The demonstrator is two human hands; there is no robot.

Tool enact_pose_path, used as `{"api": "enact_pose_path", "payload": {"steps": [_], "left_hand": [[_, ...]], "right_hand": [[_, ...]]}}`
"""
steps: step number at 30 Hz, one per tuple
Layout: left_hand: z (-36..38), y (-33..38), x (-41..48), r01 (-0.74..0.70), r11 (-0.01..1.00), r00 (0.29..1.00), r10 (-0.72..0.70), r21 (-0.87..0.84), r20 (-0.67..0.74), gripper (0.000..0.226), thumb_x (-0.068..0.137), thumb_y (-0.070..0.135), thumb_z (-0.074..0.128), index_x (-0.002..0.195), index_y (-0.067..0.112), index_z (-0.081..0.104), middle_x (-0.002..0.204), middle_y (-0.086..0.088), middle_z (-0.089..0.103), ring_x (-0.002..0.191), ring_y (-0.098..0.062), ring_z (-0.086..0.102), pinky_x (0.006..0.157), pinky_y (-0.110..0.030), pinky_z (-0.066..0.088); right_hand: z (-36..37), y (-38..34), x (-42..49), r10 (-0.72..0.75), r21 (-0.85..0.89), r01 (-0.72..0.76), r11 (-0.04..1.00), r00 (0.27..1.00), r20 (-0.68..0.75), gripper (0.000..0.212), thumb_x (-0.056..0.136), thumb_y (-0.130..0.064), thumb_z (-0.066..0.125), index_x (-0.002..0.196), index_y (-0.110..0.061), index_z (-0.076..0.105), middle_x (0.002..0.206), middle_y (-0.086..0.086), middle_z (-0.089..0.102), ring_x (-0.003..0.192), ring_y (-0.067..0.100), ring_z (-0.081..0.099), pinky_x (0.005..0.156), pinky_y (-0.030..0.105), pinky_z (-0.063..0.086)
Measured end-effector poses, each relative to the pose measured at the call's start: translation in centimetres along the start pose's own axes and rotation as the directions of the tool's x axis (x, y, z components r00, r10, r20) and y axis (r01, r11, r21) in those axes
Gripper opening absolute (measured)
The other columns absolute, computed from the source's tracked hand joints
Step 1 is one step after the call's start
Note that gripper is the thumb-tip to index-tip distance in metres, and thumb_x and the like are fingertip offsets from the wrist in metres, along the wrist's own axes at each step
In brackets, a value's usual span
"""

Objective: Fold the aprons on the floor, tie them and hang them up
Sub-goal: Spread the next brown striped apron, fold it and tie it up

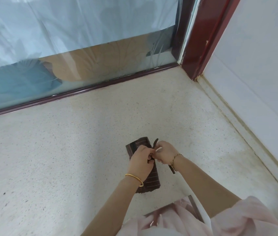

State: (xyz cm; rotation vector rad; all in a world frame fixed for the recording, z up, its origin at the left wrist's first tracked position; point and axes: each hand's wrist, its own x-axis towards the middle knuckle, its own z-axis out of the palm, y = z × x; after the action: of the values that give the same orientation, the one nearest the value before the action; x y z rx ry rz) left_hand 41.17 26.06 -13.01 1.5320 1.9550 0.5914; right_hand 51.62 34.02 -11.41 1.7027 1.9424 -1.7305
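Down in the lower centre of the frame sits the apron, a dark brown striped bundle folded narrow and lying flat on the floor. Both hands are right on top of it. The left hand has its fingers curled round the strap at the bundle's middle, and its weight looks to be pinning the folds so they cannot spring open. The right hand pinches the same strap just beside it, knuckles almost touching the left. One strap end pokes up above the right hand, and another trails out below that wrist. That reads as a knot being pulled tight, so the tying is under way and the hanging is not yet done.

Room is generous. There is bare speckled floor to the left and above. The glass panel with its dark sill runs across the upper frame, well apart from the bundle. The red frame post and white wall close off the right side. Pink clothing crowds the lower edge.
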Motion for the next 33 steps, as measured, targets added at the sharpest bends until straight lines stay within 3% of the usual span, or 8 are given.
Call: {"api": "enact_pose_path", "payload": {"steps": [5, 8, 11, 16, 20, 24, 27, 33], "left_hand": [[1.2, -0.5, 1.0, 0.016, 0.991, 0.996, -0.027, 0.132, 0.084, 0.030, 0.089, 0.020, 0.059, 0.119, 0.020, 0.059, 0.112, 0.002, 0.050, 0.101, -0.013, 0.052, 0.092, -0.021, 0.044], [1.6, 0.1, 2.1, 0.045, 0.989, 0.993, -0.061, 0.144, 0.105, 0.016, 0.089, 0.016, 0.056, 0.103, 0.020, 0.064, 0.103, 0.001, 0.051, 0.091, -0.013, 0.053, 0.085, -0.022, 0.046], [1.7, 0.6, 2.9, 0.067, 0.991, 0.989, -0.081, 0.120, 0.119, 0.013, 0.090, 0.016, 0.053, 0.083, 0.016, 0.063, 0.086, 0.001, 0.054, 0.075, -0.012, 0.053, 0.073, -0.020, 0.045], [1.3, -0.2, 3.4, 0.121, 0.992, 0.979, -0.116, -0.024, 0.169, 0.028, 0.095, 0.030, 0.051, 0.078, 0.012, 0.063, 0.069, -0.005, 0.052, 0.063, -0.016, 0.047, 0.064, -0.027, 0.041], [1.1, -1.0, 3.1, 0.164, 0.971, 0.973, -0.131, -0.174, 0.190, 0.023, 0.093, 0.026, 0.055, 0.091, 0.007, 0.067, 0.079, -0.013, 0.063, 0.069, -0.017, 0.052, 0.073, -0.035, 0.048], [0.6, -1.3, 2.8, 0.216, 0.906, 0.970, -0.157, -0.365, 0.185, 0.014, 0.092, 0.016, 0.056, 0.092, 0.011, 0.069, 0.081, -0.008, 0.067, 0.073, -0.012, 0.058, 0.077, -0.027, 0.050], [0.3, -1.2, 3.0, 0.306, 0.786, 0.951, -0.234, -0.538, 0.200, 0.014, 0.093, 0.011, 0.055, 0.096, 0.015, 0.068, 0.077, 0.000, 0.067, 0.066, -0.007, 0.059, 0.065, -0.012, 0.046], [-0.2, -0.7, 3.8, 0.371, 0.817, 0.925, -0.280, -0.441, 0.258, 0.011, 0.083, 0.010, 0.068, 0.093, 0.007, 0.070, 0.071, 0.004, 0.064, 0.062, -0.002, 0.056, 0.056, -0.007, 0.043]], "right_hand": [[0.5, 0.7, 0.0, -0.019, 0.009, 0.020, 1.000, 0.993, -0.117, 0.010, 0.089, -0.003, 0.055, 0.095, -0.009, 0.050, 0.075, 0.010, 0.065, 0.062, 0.018, 0.060, 0.053, 0.026, 0.050], [0.0, 0.6, -0.1, -0.091, -0.132, 0.065, 0.989, 0.975, -0.203, 0.007, 0.093, -0.016, 0.055, 0.091, -0.014, 0.049, 0.077, 0.010, 0.067, 0.062, 0.019, 0.062, 0.053, 0.026, 0.051], [-0.3, 0.8, -0.2, -0.217, -0.322, 0.161, 0.933, 0.965, -0.146, 0.002, 0.095, -0.016, 0.049, 0.093, -0.017, 0.047, 0.079, 0.007, 0.066, 0.071, 0.019, 0.064, 0.067, 0.030, 0.056], [-1.5, 1.7, -0.1, -0.109, 0.124, 0.150, 0.981, 0.952, -0.285, 0.021, 0.097, -0.010, 0.037, 0.103, -0.015, 0.057, 0.094, 0.007, 0.066, 0.062, 0.013, 0.059, 0.059, 0.025, 0.053], [-0.7, 2.9, 0.6, -0.069, -0.003, 0.069, 0.998, 0.997, -0.030, 0.045, 0.093, 0.005, 0.036, 0.131, -0.017, 0.049, 0.118, -0.007, 0.048, 0.074, 0.017, 0.059, 0.055, 0.021, 0.048], [1.0, 3.5, 0.6, -0.021, 0.065, 0.030, 0.997, 0.991, -0.132, 0.014, 0.094, -0.005, 0.047, 0.092, -0.016, 0.057, 0.081, 0.006, 0.061, 0.060, 0.013, 0.057, 0.059, 0.027, 0.050], [0.9, 3.9, 0.5, -0.026, 0.013, 0.029, 0.999, 0.974, -0.224, 0.009, 0.092, -0.014, 0.054, 0.084, -0.017, 0.058, 0.075, 0.002, 0.064, 0.054, 0.010, 0.056, 0.055, 0.021, 0.047], [0.8, 3.9, -0.3, -0.121, -0.050, 0.115, 0.992, 0.985, -0.123, 0.015, 0.086, -0.018, 0.064, 0.072, -0.022, 0.059, 0.071, -0.006, 0.063, 0.065, 0.005, 0.055, 0.059, 0.017, 0.040]]}}
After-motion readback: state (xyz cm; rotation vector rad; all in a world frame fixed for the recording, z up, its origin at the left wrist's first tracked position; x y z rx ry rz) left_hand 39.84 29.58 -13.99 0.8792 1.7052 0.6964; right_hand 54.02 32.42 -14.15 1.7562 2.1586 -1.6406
